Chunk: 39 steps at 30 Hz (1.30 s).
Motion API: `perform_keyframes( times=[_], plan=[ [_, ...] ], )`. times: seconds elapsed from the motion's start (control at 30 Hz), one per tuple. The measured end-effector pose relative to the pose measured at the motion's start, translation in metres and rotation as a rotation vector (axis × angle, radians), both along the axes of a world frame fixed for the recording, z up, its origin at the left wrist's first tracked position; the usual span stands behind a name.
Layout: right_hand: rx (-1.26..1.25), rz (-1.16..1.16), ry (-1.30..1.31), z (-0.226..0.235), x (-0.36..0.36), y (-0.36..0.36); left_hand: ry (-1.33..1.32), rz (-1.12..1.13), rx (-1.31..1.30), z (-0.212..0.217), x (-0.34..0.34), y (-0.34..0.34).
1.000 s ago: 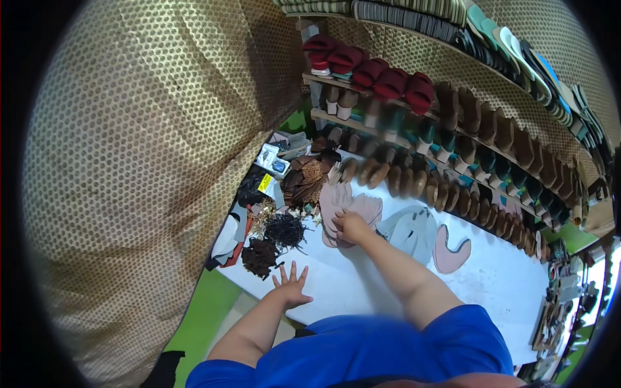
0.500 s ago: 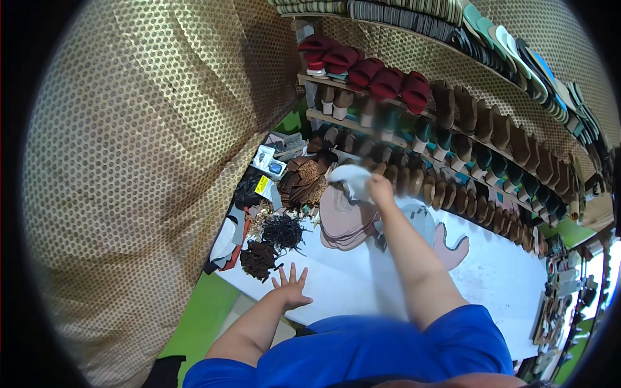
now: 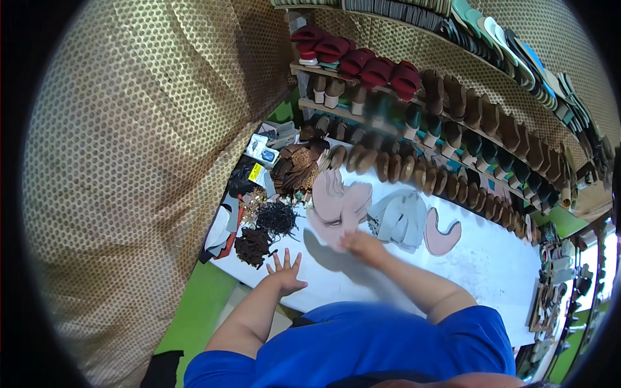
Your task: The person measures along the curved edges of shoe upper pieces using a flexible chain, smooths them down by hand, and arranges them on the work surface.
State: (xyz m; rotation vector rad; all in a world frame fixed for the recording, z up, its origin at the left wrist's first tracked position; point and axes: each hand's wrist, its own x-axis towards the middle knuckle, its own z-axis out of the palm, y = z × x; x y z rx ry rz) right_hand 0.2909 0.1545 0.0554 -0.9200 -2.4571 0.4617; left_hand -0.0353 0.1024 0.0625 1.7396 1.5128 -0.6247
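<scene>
Right hand [image 3: 359, 244] is resting on the near edge of a pile of flat pinkish-tan cut leather pieces [image 3: 339, 208]; the hand is motion-blurred, so whether the fingers are pinching a piece or just pressing can't be told. The pile is lying on the white worktable [image 3: 491, 258], approx. centre, w/ a grey stack of cut pieces [image 3: 401, 218] just beside it to the right and a single pink curved leather piece [image 3: 441, 237] beyond that. Left hand [image 3: 285, 273] is lying flat on the table near its front edge, fingers spread apart, holding nothing. Just beyond it, heaps of dark brown and black cord-like scraps [image 3: 265, 229] are sitting. Further out, rows of brown shoe soles [image 3: 414, 171] are lining the table's far side, w/ red shoe parts [image 3: 362, 59] on the shelf above.
</scene>
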Motion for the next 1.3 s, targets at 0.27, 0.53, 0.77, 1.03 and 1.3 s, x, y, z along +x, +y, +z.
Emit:
perform_keyframes(
  times=[0.27,0.53,0.77,1.03,1.3],
  plan=[
    [-0.086,0.173,-0.158,-0.063,0.043,-0.114,-0.001,-0.015,0.055,0.001,-0.001,-0.006],
    [-0.033,0.215,-0.160,-0.039,0.033,-0.123,-0.009,-0.004,0.092,-0.004,-0.005,-0.017],
    [-0.074,0.138,-0.321,-0.042,0.044,-0.156,-0.011,-0.015,0.282,-0.013,-0.010,-0.040],
    [-0.494,-0.238,-0.409,0.013,0.009,-0.175,-0.160,-0.291,0.409,-0.051,-0.082,-0.070],
    [-0.164,-0.131,-0.700,-0.023,-0.010,-0.147,0.090,0.109,0.829,-0.026,-0.160,-0.061]
  ],
)
